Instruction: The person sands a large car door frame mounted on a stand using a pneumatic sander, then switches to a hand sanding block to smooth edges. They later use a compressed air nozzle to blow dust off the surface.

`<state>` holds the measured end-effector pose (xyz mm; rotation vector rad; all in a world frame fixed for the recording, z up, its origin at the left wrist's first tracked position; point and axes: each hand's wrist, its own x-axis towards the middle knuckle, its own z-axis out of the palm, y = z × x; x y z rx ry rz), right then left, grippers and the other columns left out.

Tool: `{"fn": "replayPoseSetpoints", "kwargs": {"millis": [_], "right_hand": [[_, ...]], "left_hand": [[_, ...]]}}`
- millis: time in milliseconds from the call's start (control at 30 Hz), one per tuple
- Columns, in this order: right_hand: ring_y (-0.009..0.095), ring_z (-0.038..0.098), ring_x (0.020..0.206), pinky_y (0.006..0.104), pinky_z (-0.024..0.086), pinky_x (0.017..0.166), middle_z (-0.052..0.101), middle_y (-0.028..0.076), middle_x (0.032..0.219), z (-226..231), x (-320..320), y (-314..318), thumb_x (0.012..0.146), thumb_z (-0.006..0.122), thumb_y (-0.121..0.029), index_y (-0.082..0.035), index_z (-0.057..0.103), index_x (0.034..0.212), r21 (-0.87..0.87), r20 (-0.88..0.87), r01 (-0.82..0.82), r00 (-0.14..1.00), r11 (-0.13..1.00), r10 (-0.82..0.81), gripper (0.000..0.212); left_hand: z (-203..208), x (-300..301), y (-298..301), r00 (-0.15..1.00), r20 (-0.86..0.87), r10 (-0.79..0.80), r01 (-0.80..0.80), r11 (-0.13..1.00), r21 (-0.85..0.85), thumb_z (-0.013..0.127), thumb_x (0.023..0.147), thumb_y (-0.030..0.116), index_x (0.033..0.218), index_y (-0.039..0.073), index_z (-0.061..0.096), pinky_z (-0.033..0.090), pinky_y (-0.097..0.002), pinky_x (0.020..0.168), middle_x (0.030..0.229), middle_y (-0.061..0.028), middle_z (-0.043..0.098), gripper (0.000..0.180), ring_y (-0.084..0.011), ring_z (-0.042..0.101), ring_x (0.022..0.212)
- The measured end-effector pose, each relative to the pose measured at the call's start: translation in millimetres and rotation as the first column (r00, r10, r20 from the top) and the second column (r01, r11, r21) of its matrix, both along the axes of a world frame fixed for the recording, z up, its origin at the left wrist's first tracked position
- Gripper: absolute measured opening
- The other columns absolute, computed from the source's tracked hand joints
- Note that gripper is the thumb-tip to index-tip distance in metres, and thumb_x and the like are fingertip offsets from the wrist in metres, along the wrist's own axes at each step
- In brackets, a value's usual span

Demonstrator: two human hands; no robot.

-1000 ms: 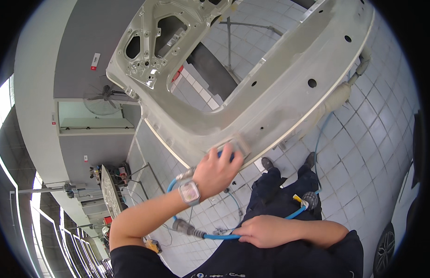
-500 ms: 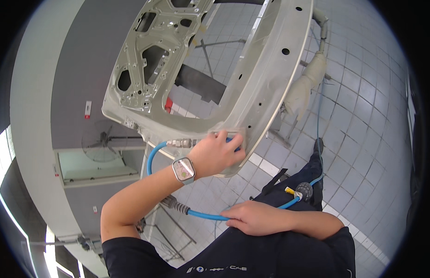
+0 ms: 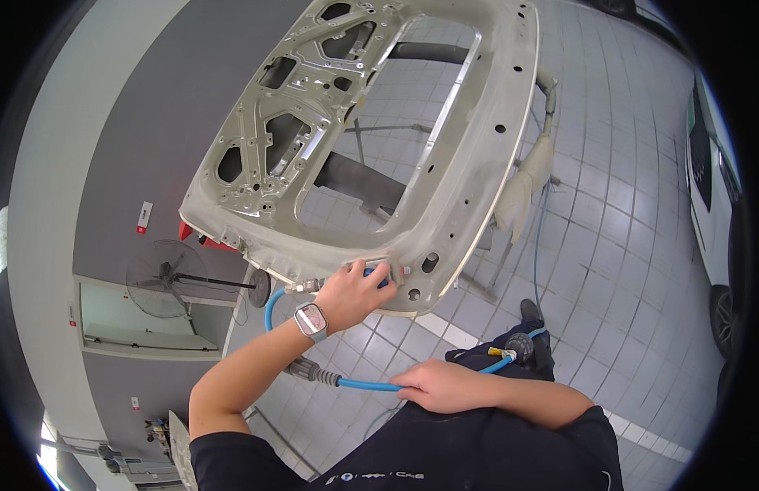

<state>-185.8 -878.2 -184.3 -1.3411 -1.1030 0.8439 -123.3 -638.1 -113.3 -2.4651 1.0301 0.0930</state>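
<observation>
Work looks unfinished, its extent unclear: left hand (image 3: 352,296) grasps blue-grey flat tool (image 3: 396,268) on beige metal panel (image 3: 476,155), mid-frame; right hand (image 3: 445,385) grips blue hose (image 3: 367,385).

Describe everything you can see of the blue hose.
The blue hose looks smooth, flexible and fairly thick. Beside the left hand, it meets a metallic fitting; from there it curves beneath the left forearm to a grey ribbed connector. Beyond that, the right hand holds it, and it continues to a dark round fitting with a yellow piece.
</observation>
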Motion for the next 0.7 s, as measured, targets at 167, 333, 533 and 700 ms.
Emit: {"fn": "replayPoseSetpoints", "kwargs": {"millis": [167, 333, 533, 700], "right_hand": [[0.044, 0.064, 0.086, 0.0509, 0.049, 0.077, 0.067, 0.024, 0.086, -0.5, 7.8, 0.6, 0.095, 0.061, -0.017, 0.001, 0.067, 0.106, 0.013, 0.035, -0.101, 0.994, 0.995, 0.101, 0.022], [0.044, 0.065, 0.084, 0.0508, 0.050, 0.077, 0.067, 0.025, 0.085, -0.5, 21.1, -5.4, 0.094, 0.061, -0.016, 0.001, 0.067, 0.104, 0.038, 0.059, -0.195, 0.980, 0.980, 0.193, 0.020], [0.045, 0.065, 0.085, 0.0497, 0.051, 0.078, 0.069, 0.025, 0.089, -0.4, 47.0, -17.1, 0.094, 0.061, -0.015, 0.001, 0.069, 0.111, -0.017, 0.072, -0.322, 0.944, 0.947, 0.322, 0.025], [0.044, 0.066, 0.087, 0.0500, 0.051, 0.080, 0.069, 0.025, 0.091, -5.2, 61.3, -24.6, 0.093, 0.061, -0.014, 0.000, 0.069, 0.113, 0.006, -0.003, -0.312, 0.950, 0.950, 0.312, 0.026]], "left_hand": [[1.8, -13.4, 2.6, 0.991, 0.043, 0.125, -0.126, 0.992, 0.016, 0.067, 0.079, 0.017, 0.106, 0.017, 0.060, 0.060, -0.0380, 0.063, 0.113, -0.0077, 0.054, 0.028, -0.0287, 0.063, 0.088], [-9.8, -11.3, -27.7, 0.981, 0.087, 0.175, -0.174, 0.984, -0.026, 0.066, 0.080, 0.018, 0.107, 0.014, 0.061, 0.060, -0.0391, 0.064, 0.117, -0.0103, 0.054, 0.028, -0.0293, 0.062, 0.087], [-5.0, -5.1, -41.5, 0.969, 0.032, 0.244, -0.243, 0.969, -0.037, 0.068, 0.078, 0.017, 0.108, 0.016, 0.060, 0.061, -0.0392, 0.065, 0.114, -0.0086, 0.054, 0.031, -0.0299, 0.064, 0.088], [-0.8, -2.1, -40.8, 0.938, -0.006, 0.348, -0.348, 0.938, 0.004, 0.069, 0.077, 0.017, 0.108, 0.017, 0.059, 0.061, -0.0384, 0.064, 0.113, -0.0079, 0.054, 0.032, -0.0303, 0.065, 0.088]]}}
